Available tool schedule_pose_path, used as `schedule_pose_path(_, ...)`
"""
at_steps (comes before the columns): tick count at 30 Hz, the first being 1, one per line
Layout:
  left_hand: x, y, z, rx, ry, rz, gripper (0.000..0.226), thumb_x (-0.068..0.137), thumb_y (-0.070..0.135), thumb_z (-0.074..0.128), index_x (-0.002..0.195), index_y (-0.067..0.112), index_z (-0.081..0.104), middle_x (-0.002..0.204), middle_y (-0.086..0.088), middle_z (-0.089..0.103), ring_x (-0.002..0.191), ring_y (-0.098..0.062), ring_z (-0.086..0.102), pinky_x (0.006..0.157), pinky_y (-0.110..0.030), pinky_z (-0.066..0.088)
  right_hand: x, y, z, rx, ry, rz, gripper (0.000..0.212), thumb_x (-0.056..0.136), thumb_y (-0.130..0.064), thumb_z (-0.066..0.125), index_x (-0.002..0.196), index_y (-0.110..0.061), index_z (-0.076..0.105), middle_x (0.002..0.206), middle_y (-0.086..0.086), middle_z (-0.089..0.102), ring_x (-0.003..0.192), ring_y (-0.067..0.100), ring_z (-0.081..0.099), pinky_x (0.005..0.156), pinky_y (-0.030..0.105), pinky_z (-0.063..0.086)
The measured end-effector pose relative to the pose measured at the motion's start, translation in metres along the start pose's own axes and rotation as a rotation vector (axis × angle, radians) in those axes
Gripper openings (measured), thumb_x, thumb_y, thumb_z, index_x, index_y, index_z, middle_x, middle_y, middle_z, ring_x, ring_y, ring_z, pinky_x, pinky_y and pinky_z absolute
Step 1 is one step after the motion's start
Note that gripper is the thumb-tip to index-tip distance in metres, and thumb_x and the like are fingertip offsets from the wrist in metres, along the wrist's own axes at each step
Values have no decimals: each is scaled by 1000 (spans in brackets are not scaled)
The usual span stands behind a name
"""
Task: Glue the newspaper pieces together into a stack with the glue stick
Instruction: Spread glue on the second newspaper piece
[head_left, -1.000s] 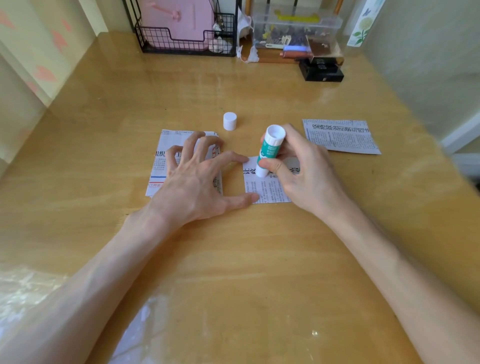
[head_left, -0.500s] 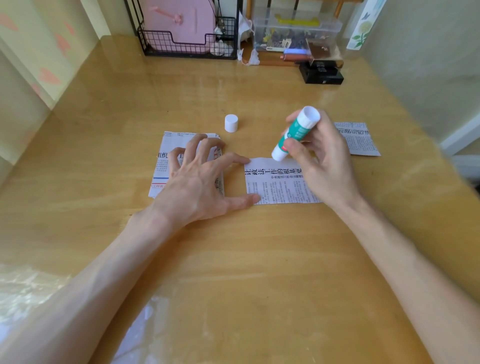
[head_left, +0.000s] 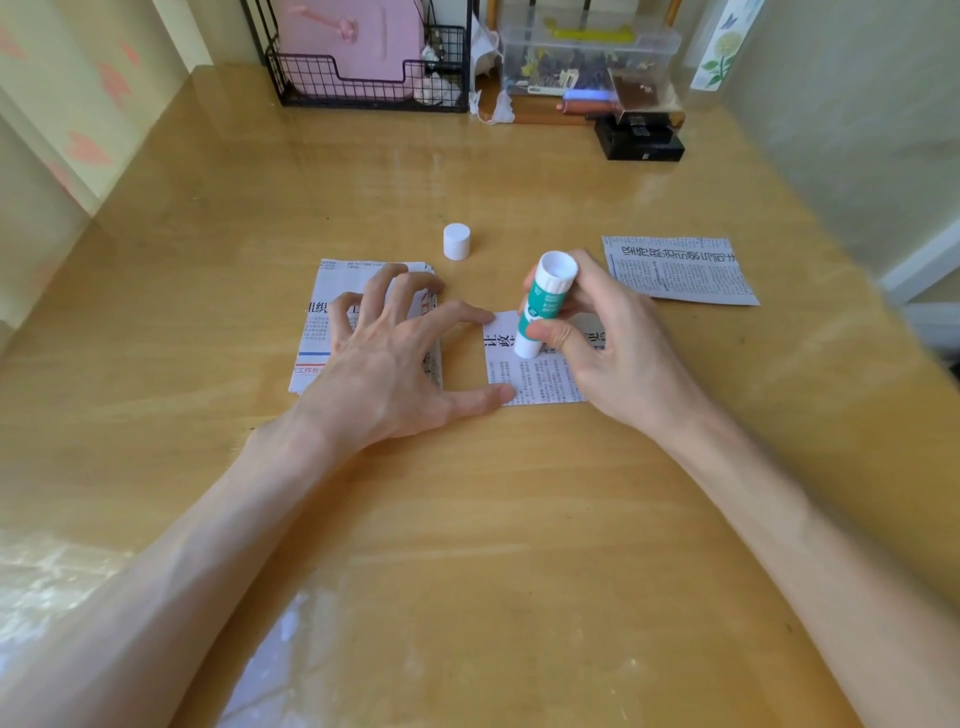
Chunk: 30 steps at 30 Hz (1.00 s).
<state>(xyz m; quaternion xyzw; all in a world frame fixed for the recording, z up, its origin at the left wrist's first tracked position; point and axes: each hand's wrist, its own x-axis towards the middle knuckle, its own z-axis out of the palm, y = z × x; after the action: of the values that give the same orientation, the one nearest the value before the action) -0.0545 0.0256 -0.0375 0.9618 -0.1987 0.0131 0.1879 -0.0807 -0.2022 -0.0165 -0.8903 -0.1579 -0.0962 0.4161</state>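
- right hand (head_left: 618, 343) grips the green-and-white plastic glue stick (head_left: 543, 306), tip down on the middle rectangular newspaper piece (head_left: 535, 379)
- left hand (head_left: 395, 364) is spread wide, with thumb and index pinning that piece's left edge and the other fingertips on the printed newspaper stack (head_left: 322, 312) just beside it
- small white round cap (head_left: 456, 241) stands further back on the wooden table (head_left: 519, 519)

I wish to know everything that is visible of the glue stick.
The glue stick is a short round tube, plastic by its look, white at both ends with a green printed label round the middle. Its cap is off and stands on the table beyond it. The stick is tilted, its top leaning right, its lower end on the middle newspaper piece. The right hand grips it, thumb across the label in front, fingers behind.
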Motion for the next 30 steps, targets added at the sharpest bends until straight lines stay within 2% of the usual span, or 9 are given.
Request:
schedule_pose_path(5, 0, -1, 1, -2, 13, 8, 82, 62, 101, 44, 134, 60, 47, 148, 14, 34, 152, -13, 10, 119, -49, 13, 14, 10, 3, -48, 61, -1, 22, 100, -18, 68, 113, -8, 54, 98, 0, 73, 94, 20, 74, 82, 51, 59)
schedule_pose_path(9, 0, -1, 1, -5, 8, 7, 84, 62, 101, 42, 134, 60, 47, 148, 13, 34, 153, -14, 10, 121, -49, 9, 22, 16, 5, -45, 116, 25, 22, 99, -15, 69, 115, -5, 56, 98, -2, 74, 95, 11, 74, 85, 42, 59)
schedule_pose_path(14, 0, -1, 0, -10, 8, 9, 82, 61, 101, 43, 133, 61, 48, 148, 13, 34, 153, -13, 11, 121, -48, 8, 21, 12, -4, 286, 208, 113, 25, 98, -8, 74, 119, -9, 61, 105, 0, 72, 93, 9, 73, 84, 21, 55)
schedule_pose_path(17, 0, 0, 0, -11, -4, -1, 84, 60, 101, 42, 133, 61, 47, 149, 14, 33, 152, -11, 9, 121, -47, 6, 9, 3, -13, 298, 190, 71, 26, 97, -12, 77, 120, -11, 63, 103, -5, 69, 92, 14, 72, 85, 26, 57)
schedule_pose_path(20, 0, 0, 0, -5, -10, 2, 85, 60, 102, 41, 134, 61, 47, 149, 15, 32, 151, -10, 9, 121, -46, 6, -3, -5, -17, 278, 166, 20, 26, 97, -13, 77, 119, -11, 63, 101, -1, 70, 91, 20, 73, 83, 32, 60)
schedule_pose_path(25, 1, 1, -2, -5, -28, -14, 85, 59, 103, 39, 134, 63, 46, 149, 15, 32, 153, -12, 9, 122, -49, 8, -17, -4, -8, 145, 0, -11, 28, 98, -20, 76, 111, -2, 61, 96, 8, 70, 88, 23, 73, 83, 45, 59)
schedule_pose_path(30, 1, 0, -1, -13, -22, -6, 84, 60, 102, 40, 133, 62, 47, 149, 15, 33, 153, -12, 9, 123, -49, 8, -15, -1, 0, 77, 55, -6, 30, 99, -29, 75, 105, -6, 57, 91, 0, 68, 86, 20, 68, 82, 45, 56)
